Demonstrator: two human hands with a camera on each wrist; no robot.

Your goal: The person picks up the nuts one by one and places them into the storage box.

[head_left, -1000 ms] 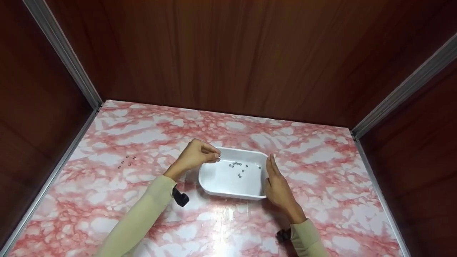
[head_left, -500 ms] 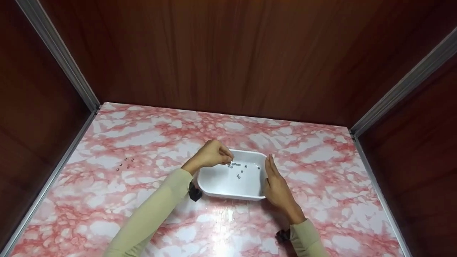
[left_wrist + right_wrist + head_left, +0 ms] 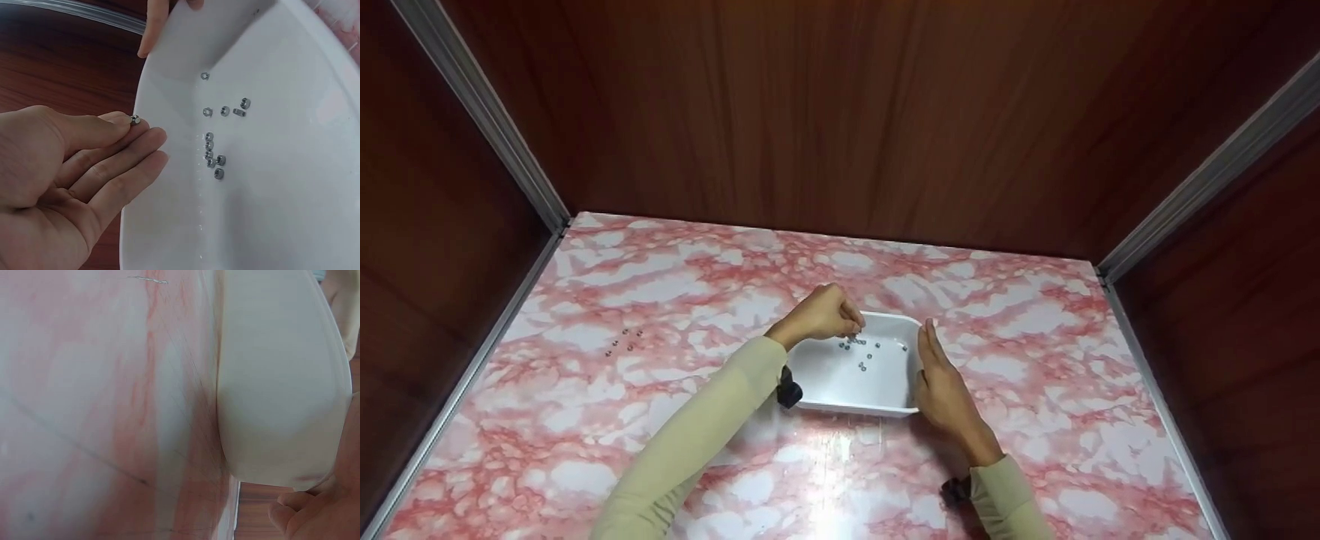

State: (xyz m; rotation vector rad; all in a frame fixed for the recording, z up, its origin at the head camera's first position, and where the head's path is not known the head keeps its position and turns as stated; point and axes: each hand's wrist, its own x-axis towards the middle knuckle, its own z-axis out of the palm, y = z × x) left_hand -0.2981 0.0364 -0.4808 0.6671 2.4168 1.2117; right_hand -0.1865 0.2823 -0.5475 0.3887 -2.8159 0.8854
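In the head view, my left hand (image 3: 829,313) is over the far left part of a white tray (image 3: 851,410). Its thumb and index finger pinch a small metal nut (image 3: 135,120), plain in the left wrist view, while the other fingers stretch out beside the tray's wall. Several loose nuts (image 3: 209,145) lie on the tray floor, some in a tight row. At the tray's right end, my right hand (image 3: 945,390) holds the wall, with its thumb at the rim and its fingers along the outside. The right wrist view shows the tray's outer wall (image 3: 275,382).
Several more nuts (image 3: 616,343) lie scattered on the red-and-white marbled table (image 3: 720,450), well left of the tray. Dark wood-look panels (image 3: 825,135) stand behind the table and at both sides, with metal strips (image 3: 487,112) at the corners.
My left hand has moved rightward from the tray's left rim to over its far side, still pinching at the fingertips. My right hand and the tray have stayed in place.
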